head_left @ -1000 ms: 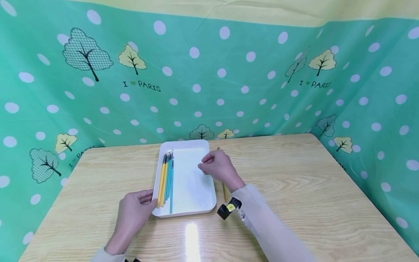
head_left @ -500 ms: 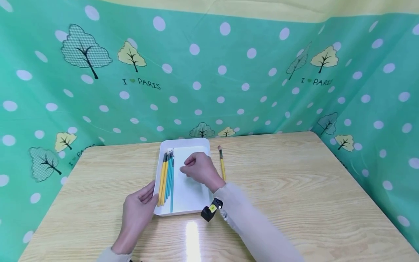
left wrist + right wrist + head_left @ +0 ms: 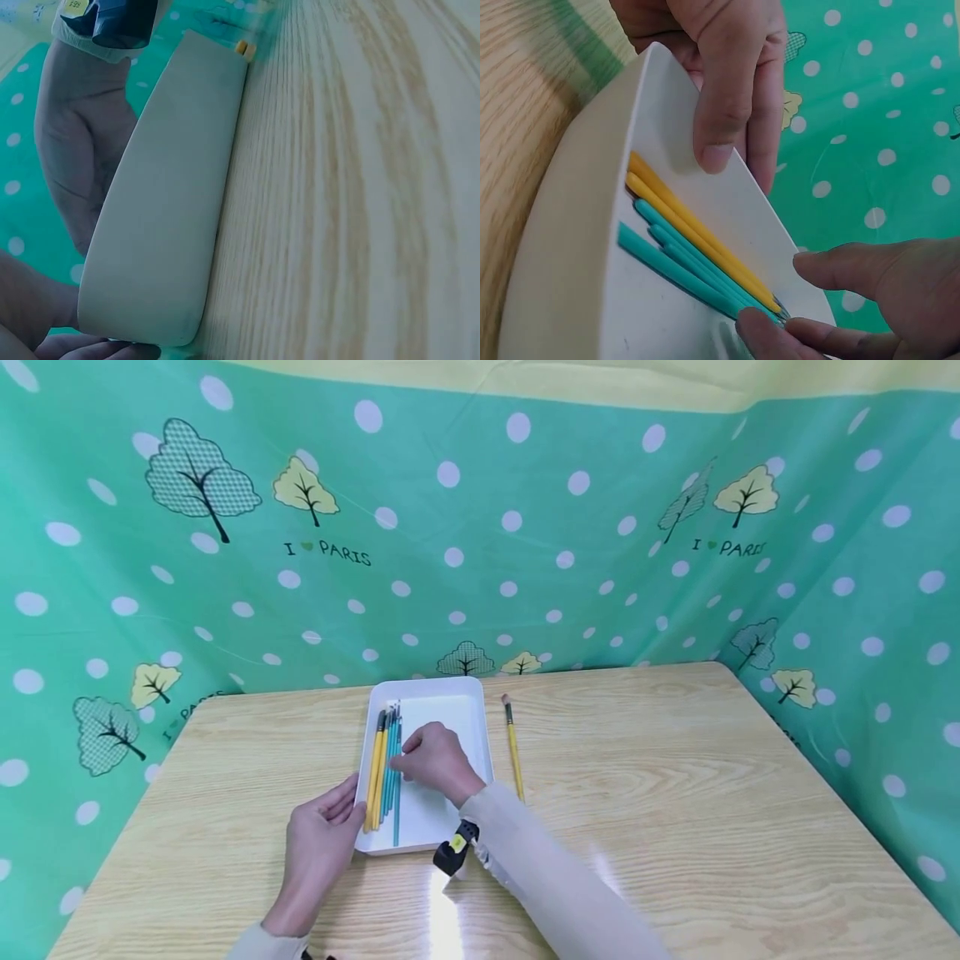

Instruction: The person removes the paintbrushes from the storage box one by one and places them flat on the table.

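Observation:
A white rectangular tray (image 3: 423,827) sits on the table. My left hand (image 3: 318,843) holds its left wall, with the thumb (image 3: 718,139) hooked over the rim and the fingers outside. Two yellow paintbrushes (image 3: 372,785) and several teal paintbrushes (image 3: 694,274) lie side by side along that wall, bristles toward the far end. My right hand (image 3: 435,760) is over the tray, its fingertips at the rightmost teal brush. In the right wrist view its upper digit stands apart from the lower ones, and a fingertip lies at the teal brush, partly covering it.
A yellow-handled paintbrush (image 3: 514,750) lies on the wooden table (image 3: 637,777) to the right of the tray. Behind the table hangs a green dotted curtain (image 3: 480,560) printed with trees. The right forearm crosses over the tray's near right corner.
My right hand has moved left from the tray's right edge to the teal brushes, uncovering the paintbrush on the table. The left hand stays at the tray's left wall.

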The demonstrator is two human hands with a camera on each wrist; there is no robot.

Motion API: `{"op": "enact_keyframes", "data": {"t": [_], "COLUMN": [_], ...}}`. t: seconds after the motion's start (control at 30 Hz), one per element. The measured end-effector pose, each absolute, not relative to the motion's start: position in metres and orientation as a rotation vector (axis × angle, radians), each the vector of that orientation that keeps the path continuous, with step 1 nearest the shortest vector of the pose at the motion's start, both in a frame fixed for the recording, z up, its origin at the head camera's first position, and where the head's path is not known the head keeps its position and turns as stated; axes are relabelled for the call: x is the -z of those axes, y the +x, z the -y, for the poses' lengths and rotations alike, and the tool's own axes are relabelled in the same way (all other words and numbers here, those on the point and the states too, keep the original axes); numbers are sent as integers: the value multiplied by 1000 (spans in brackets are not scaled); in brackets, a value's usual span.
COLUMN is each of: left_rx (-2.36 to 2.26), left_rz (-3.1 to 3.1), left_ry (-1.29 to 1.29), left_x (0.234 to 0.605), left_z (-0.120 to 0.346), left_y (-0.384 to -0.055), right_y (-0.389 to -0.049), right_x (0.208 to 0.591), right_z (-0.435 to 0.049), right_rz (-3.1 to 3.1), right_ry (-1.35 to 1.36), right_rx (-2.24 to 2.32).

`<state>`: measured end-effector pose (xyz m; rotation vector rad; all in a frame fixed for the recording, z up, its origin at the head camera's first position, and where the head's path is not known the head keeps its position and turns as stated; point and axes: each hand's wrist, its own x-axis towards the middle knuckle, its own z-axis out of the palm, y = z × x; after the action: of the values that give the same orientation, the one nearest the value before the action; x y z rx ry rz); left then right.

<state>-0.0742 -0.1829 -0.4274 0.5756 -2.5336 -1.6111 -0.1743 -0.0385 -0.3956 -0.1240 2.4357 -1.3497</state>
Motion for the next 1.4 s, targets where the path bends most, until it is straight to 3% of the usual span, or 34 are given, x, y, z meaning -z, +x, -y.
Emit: {"op": "enact_keyframes", "data": {"t": [0.63,1.4], "left_rx": [1638,1740], "left_rz": [2563,2471], "left_ry": [524,640], "left_x": [421,424], "left_z": [183,186], "left_y": [-76,-72], "right_y": [-173,-167], "right_x": [405,407], "right_z": [64,74], "right_rz": [-2446,-2358], "right_ry": [-75,-19], "right_rx": [1286,1315]}}
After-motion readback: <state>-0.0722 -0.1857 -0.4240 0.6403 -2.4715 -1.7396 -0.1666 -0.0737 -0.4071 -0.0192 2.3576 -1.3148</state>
